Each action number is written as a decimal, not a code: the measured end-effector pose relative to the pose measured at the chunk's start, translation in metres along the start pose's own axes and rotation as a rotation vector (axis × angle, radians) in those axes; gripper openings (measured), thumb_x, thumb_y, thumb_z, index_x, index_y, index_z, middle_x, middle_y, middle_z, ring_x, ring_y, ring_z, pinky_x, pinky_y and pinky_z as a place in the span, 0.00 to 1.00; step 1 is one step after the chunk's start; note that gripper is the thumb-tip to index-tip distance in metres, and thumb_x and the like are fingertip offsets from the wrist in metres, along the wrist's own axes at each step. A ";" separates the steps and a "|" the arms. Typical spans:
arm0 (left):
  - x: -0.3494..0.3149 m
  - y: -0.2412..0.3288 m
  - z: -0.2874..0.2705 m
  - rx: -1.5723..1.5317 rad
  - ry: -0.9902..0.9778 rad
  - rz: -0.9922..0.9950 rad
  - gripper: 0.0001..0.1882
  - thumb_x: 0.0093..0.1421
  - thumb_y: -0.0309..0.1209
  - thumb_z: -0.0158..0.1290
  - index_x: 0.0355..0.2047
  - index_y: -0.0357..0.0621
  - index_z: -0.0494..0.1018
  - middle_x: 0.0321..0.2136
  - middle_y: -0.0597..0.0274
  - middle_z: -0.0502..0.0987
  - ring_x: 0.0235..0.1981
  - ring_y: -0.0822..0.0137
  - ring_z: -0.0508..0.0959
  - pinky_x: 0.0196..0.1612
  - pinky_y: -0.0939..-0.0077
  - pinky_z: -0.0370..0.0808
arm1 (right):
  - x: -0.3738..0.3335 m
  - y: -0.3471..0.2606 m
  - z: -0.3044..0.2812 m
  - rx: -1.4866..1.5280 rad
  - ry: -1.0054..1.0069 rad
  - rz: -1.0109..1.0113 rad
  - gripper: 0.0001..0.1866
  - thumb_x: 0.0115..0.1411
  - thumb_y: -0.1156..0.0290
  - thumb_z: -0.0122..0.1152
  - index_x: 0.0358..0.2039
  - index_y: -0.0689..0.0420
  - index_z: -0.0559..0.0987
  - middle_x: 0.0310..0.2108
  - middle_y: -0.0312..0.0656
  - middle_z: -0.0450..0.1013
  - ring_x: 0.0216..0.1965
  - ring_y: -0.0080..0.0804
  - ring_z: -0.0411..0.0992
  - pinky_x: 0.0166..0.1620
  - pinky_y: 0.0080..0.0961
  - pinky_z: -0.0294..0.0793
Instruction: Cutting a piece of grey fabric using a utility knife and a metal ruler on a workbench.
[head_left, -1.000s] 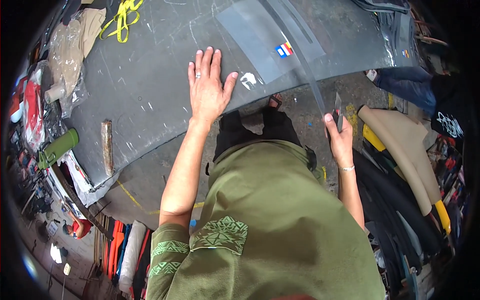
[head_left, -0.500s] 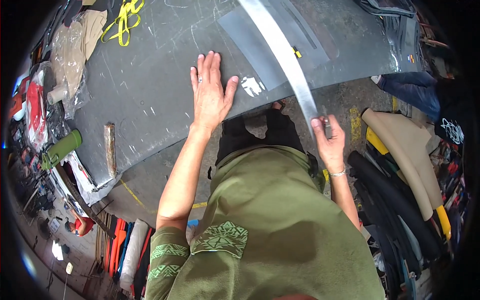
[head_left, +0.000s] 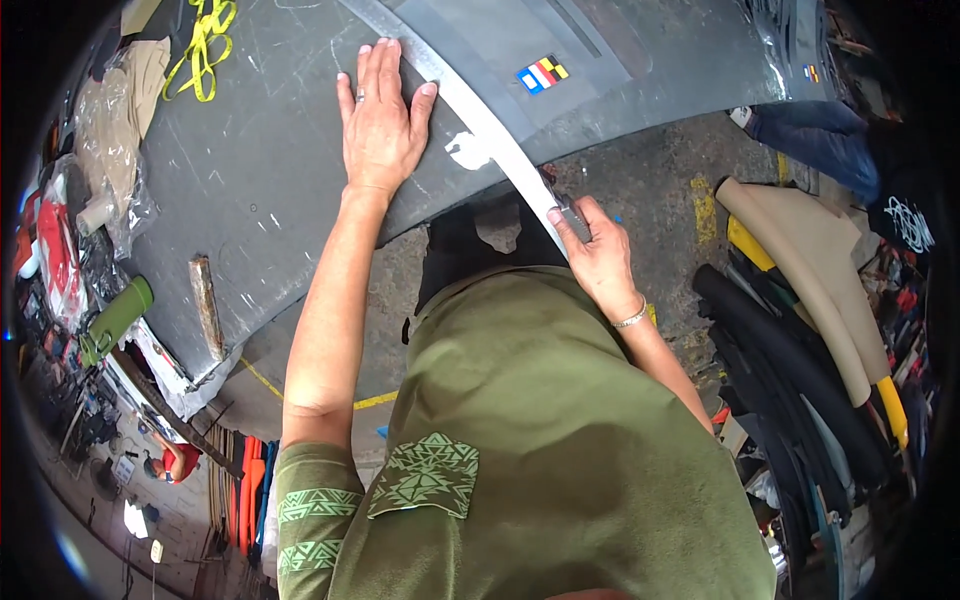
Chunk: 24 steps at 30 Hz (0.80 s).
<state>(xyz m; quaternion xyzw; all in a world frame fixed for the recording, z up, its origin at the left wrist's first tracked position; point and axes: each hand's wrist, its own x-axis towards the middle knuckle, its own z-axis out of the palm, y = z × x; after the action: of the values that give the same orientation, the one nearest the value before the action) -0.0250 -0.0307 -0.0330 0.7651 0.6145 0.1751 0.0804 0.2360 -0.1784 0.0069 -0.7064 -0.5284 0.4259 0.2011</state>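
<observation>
A long, flat metal straightedge (head_left: 478, 120) runs from the table's far side to its near edge, its near end sticking out past the edge. My right hand (head_left: 603, 255) is closed at that end, thumb along the metal, with a small dark grey object (head_left: 574, 220) at the fingers whose kind I cannot make out. My left hand (head_left: 383, 140) lies flat on the table, fingers stretched, its thumb tip at the straightedge's left side. Right of the straightedge lies a smooth grey sheet (head_left: 500, 45) bearing a small multicoloured patch (head_left: 542, 74).
On the dark table (head_left: 270, 150) are a yellow tape measure (head_left: 205, 50), a short wooden stick (head_left: 207, 305) and plastic-wrapped material (head_left: 110, 150). A green cylinder (head_left: 118, 318) is at the left. Beige (head_left: 800, 290) and black rolls (head_left: 790, 360) stand right, near another person's leg (head_left: 820, 140).
The straightedge has swung left off the patch, bringing it fully into view. My right hand has come left and slightly up with its end. My left hand sits farther up and left in view.
</observation>
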 end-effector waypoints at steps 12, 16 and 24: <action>0.000 -0.004 0.004 0.041 0.002 0.003 0.28 0.70 0.37 0.42 0.69 0.43 0.59 0.69 0.54 0.59 0.73 0.52 0.55 0.74 0.44 0.49 | -0.008 -0.015 0.011 0.086 -0.123 -0.048 0.11 0.62 0.65 0.69 0.36 0.58 0.78 0.28 0.49 0.77 0.29 0.49 0.78 0.33 0.37 0.76; -0.001 -0.004 0.003 0.043 -0.006 0.002 0.28 0.70 0.37 0.42 0.69 0.44 0.59 0.70 0.54 0.59 0.74 0.52 0.55 0.74 0.44 0.48 | -0.007 -0.012 0.010 0.093 -0.132 -0.041 0.11 0.62 0.64 0.69 0.37 0.58 0.78 0.28 0.49 0.77 0.28 0.50 0.78 0.33 0.37 0.76; -0.001 -0.004 0.003 0.045 -0.007 0.018 0.31 0.71 0.45 0.45 0.70 0.48 0.58 0.71 0.55 0.59 0.74 0.53 0.53 0.75 0.45 0.45 | 0.003 0.015 0.003 0.158 -0.124 0.120 0.17 0.67 0.56 0.63 0.42 0.58 0.80 0.25 0.47 0.75 0.25 0.32 0.73 0.33 0.32 0.73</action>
<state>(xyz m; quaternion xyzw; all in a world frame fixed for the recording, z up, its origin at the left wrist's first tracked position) -0.0272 -0.0308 -0.0373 0.7727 0.6112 0.1592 0.0635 0.2423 -0.1815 -0.0069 -0.6910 -0.4615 0.5203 0.1970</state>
